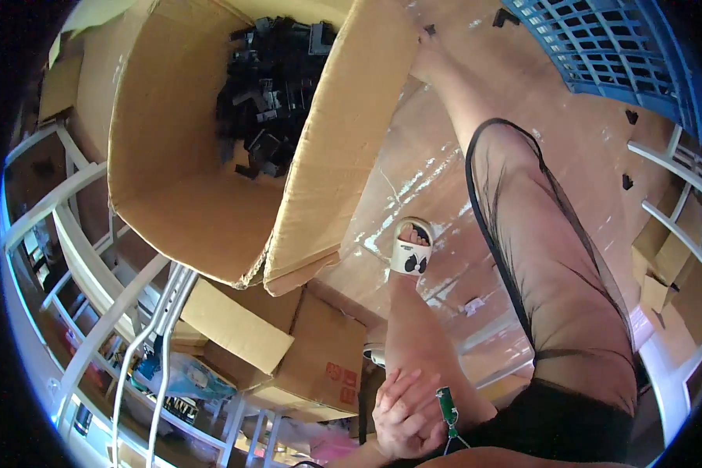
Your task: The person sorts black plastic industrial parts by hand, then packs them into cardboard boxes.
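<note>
In the head view, the right hand [427, 56] reaches up to the large cardboard box [210, 156] and touches the outer edge of its right flap; its fingers are hidden behind the flap, so I cannot tell whether they are spread or pressed together. The box is tilted open toward the camera, and a heap of small black parts [273, 86] lies deep inside it, well apart from that hand. The left hand [404, 413] rests low on the person's knee, fingers [394, 388] laid loosely side by side, gripping nothing; a small green-handled tool [447, 409] stands just beside it. A white sandal [410, 251] is planted on the floor [569, 132], and a blue plastic crate [616, 47] sits at the far right
</note>
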{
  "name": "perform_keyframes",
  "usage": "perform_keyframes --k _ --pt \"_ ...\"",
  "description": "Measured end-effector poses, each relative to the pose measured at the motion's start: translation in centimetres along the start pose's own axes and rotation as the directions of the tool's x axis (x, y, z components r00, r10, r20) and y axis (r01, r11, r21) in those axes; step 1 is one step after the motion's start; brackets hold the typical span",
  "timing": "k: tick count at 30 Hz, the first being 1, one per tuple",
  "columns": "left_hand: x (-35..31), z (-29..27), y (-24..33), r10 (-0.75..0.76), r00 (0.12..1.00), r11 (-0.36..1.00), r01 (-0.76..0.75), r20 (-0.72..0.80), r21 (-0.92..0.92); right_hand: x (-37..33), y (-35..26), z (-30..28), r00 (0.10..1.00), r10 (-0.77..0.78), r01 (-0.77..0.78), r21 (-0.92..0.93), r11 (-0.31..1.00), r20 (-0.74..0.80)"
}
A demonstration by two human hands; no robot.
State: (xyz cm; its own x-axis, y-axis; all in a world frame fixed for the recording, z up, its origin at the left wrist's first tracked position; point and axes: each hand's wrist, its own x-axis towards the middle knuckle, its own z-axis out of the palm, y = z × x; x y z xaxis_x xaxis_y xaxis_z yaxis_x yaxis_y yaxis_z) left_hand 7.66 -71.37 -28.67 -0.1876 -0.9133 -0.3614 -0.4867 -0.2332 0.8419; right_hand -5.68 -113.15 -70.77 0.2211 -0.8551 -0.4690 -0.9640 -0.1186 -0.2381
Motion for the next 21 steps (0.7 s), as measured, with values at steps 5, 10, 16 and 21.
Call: perform_keyframes --k 5,10,16,21 --pt "-0.7 -0.4 -0.5 -0.027 0.998 0.999 0.028 -0.049 0.026 -5.8 -1.1 4.4 0.964 -0.054 0.04 -0.057 0.998 -0.261" --pt "0.2 -0.2 -0.6 0.012 0.999 1.0 -0.013 -0.044 -0.019 -10.7 1.8 6.3 0.841 0.367 -0.037 0.636 0.771 -0.397" --pt "-0.2 -0.3 -0.9 -0.017 0.999 1.0 0.016 -0.048 -0.02 -21.2 -15.0 -18.7 0.372 0.043 0.786 0.339 0.517 -0.927" --pt "1.1 -0.1 -1.2 0.005 0.999 1.0 -0.004 -0.038 0.01 -17.4 -16.0 -18.6 0.673 -0.058 0.734 0.656 0.175 -0.738"
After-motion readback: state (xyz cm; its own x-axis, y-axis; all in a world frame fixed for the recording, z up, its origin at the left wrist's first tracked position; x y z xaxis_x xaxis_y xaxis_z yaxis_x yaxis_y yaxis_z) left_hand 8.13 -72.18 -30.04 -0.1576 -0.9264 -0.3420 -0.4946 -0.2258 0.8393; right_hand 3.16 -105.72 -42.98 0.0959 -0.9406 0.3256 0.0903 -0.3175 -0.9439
